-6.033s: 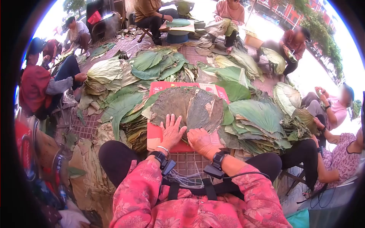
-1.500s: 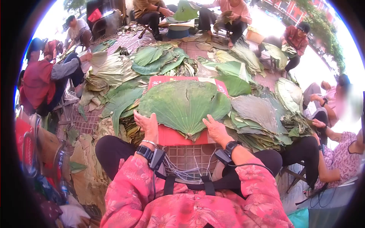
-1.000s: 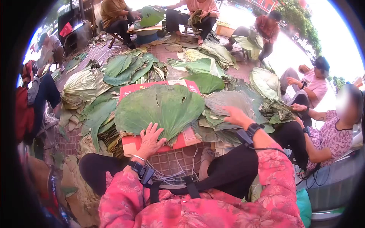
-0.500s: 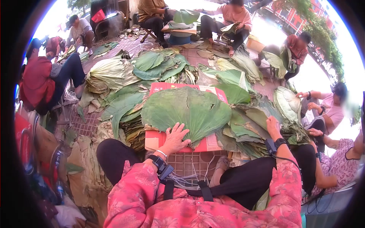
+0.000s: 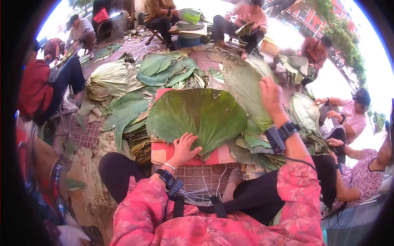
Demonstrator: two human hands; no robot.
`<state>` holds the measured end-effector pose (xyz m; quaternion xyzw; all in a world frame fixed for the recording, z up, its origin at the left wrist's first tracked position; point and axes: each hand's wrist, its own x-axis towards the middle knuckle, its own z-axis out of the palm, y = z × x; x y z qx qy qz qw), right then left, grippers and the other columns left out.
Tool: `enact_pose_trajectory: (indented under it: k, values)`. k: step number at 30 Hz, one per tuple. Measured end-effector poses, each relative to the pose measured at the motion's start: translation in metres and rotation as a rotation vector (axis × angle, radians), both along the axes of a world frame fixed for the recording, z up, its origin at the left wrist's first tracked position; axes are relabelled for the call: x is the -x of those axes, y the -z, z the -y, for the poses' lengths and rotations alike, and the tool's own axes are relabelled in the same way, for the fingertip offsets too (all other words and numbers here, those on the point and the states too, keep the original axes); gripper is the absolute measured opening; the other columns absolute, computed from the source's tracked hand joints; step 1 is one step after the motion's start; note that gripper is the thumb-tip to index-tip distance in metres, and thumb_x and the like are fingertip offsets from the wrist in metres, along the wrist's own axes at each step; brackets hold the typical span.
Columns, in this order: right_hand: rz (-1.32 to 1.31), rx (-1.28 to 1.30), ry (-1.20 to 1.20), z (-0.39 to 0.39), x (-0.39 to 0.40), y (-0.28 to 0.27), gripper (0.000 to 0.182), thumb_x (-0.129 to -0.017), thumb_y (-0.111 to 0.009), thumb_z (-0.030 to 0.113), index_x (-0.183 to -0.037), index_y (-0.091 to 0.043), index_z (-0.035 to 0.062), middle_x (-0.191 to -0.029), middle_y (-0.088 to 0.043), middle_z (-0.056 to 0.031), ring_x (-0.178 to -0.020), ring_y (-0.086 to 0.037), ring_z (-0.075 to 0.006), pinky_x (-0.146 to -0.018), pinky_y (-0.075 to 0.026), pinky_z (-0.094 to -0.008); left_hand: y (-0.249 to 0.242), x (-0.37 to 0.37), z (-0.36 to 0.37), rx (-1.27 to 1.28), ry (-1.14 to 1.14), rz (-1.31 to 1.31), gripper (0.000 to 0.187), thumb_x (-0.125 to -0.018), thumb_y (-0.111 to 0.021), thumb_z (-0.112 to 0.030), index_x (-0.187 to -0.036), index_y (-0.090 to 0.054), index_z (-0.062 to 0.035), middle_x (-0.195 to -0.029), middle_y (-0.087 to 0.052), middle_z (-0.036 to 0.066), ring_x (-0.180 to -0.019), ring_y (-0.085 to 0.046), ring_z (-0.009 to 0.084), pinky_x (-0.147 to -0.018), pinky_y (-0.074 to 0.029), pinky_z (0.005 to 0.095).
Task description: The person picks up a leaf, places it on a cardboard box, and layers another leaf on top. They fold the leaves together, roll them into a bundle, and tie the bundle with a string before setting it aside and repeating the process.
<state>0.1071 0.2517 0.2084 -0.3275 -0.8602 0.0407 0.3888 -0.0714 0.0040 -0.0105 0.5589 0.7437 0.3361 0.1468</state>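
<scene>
A large green lotus leaf (image 5: 197, 117), darker along its upper edge, lies fanned out on a red cardboard box (image 5: 164, 152). My left hand (image 5: 186, 148) rests flat on the lower left of this leaf, fingers spread. To the right, my right hand (image 5: 271, 96) is raised with curled fingers closed on the edge of a second lotus leaf (image 5: 242, 84), paler and dull green-brown. That leaf stands up at a slant beside the first. Its lower part meets the leaf pile (image 5: 256, 141) at my right; the fingertips' exact hold is partly hidden.
More leaf stacks surround the box: a pale bundle (image 5: 108, 78), green leaves (image 5: 168, 69) and a left pile (image 5: 133, 112). White cords (image 5: 201, 192) lie between my feet. Several people sit around, one close by at the right (image 5: 357, 176).
My right hand has moved up and left from the right pile, lifting a pale lotus leaf. My left hand stays on the green leaf, which now looks darker. The view has shifted slightly.
</scene>
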Motion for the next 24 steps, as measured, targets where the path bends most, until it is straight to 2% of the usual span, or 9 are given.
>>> enact_pose_trajectory:
  k: [4,7,8,10,13,15,17,22,24]
  values:
    - [0.027,0.138,-0.266,0.073,0.069,0.064,0.014,-0.087,-0.052,0.022,-0.091,-0.056,0.0092,-0.073,-0.06,-0.0166,-0.069,-0.059,-0.0372,-0.062,-0.046,-0.0436,-0.008,0.008,-0.001,-0.034,-0.063,0.316,0.052,-0.08,-0.059,-0.043,-0.121,-0.051,-0.0128,-0.127,-0.049,0.012,-0.124,-0.038,0.0257,-0.098,-0.023,0.0428]
    - [0.105,0.22,-0.215,0.081,0.087,0.088,0.013,-0.085,-0.054,0.02,-0.091,-0.056,0.0083,-0.073,-0.06,-0.0177,-0.07,-0.058,-0.0384,-0.062,-0.046,-0.044,0.002,0.011,0.001,0.003,0.011,0.043,0.045,-0.079,-0.059,-0.041,-0.116,-0.055,-0.0139,-0.128,-0.048,0.012,-0.123,-0.039,0.0258,-0.095,-0.026,0.0429]
    - [0.028,0.189,-0.224,0.07,0.086,0.087,0.013,-0.085,-0.054,0.019,-0.089,-0.057,0.0072,-0.072,-0.06,-0.018,-0.069,-0.059,-0.0364,-0.062,-0.046,-0.0425,0.005,0.012,0.001,0.02,0.047,-0.065,0.044,-0.079,-0.059,-0.04,-0.115,-0.056,-0.0142,-0.128,-0.047,0.012,-0.123,-0.039,0.0258,-0.094,-0.027,0.0431]
    - [-0.099,0.226,-0.18,0.025,0.067,0.076,0.014,-0.083,-0.055,0.017,-0.085,-0.059,0.0042,-0.07,-0.06,-0.0165,-0.067,-0.061,-0.03,-0.061,-0.046,-0.0382,0.001,0.008,0.004,0.023,0.061,-0.145,0.041,-0.074,-0.063,-0.035,-0.11,-0.059,-0.0147,-0.13,-0.046,0.012,-0.124,-0.037,0.0261,-0.093,-0.028,0.0434]
    - [-0.275,0.329,0.043,-0.045,0.014,0.058,0.018,-0.08,-0.06,0.016,-0.083,-0.063,-0.001,-0.073,-0.063,-0.0106,-0.065,-0.058,-0.0174,-0.062,-0.045,-0.0305,-0.001,0.006,0.004,0.007,0.06,-0.169,0.043,-0.069,-0.066,-0.029,-0.109,-0.059,-0.0145,-0.129,-0.046,0.012,-0.123,-0.037,0.0253,-0.091,-0.028,0.0434]
    - [-0.353,0.338,0.175,-0.094,-0.036,0.05,0.022,-0.078,-0.062,0.018,-0.089,-0.065,-0.0012,-0.078,-0.066,-0.0117,-0.071,-0.06,-0.0176,-0.069,-0.046,-0.0308,-0.003,0.006,0.003,0.016,0.05,-0.145,0.043,-0.069,-0.067,-0.03,-0.109,-0.059,-0.0147,-0.128,-0.046,0.011,-0.123,-0.038,0.0251,-0.091,-0.028,0.0429]
    - [-0.274,0.179,0.338,-0.104,-0.073,0.02,0.023,-0.078,-0.062,0.018,-0.09,-0.065,-0.0013,-0.079,-0.066,-0.0118,-0.072,-0.06,-0.0181,-0.069,-0.046,-0.0316,-0.001,0.005,0.002,-0.017,0.013,-0.141,0.043,-0.07,-0.067,-0.031,-0.109,-0.059,-0.015,-0.126,-0.047,0.01,-0.12,-0.039,0.0247,-0.09,-0.028,0.0426]
    - [-0.269,0.024,0.349,-0.119,-0.105,-0.041,0.023,-0.079,-0.062,0.018,-0.091,-0.065,-0.0017,-0.078,-0.065,-0.0124,-0.07,-0.06,-0.0188,-0.067,-0.046,-0.031,-0.018,0.004,-0.003,0.091,0.026,-0.155,0.045,-0.07,-0.067,-0.032,-0.111,-0.059,-0.0156,-0.122,-0.048,0.009,-0.117,-0.04,0.0241,-0.088,-0.029,0.0428]
    - [-0.24,0.038,0.372,-0.115,-0.098,-0.061,0.024,-0.08,-0.061,0.02,-0.093,-0.064,-0.0004,-0.08,-0.066,-0.0102,-0.072,-0.06,-0.0161,-0.068,-0.045,-0.0294,-0.019,0.003,-0.004,0.119,0.028,-0.171,0.046,-0.07,-0.067,-0.033,-0.111,-0.058,-0.0154,-0.121,-0.049,0.009,-0.117,-0.04,0.0244,-0.087,-0.029,0.044]
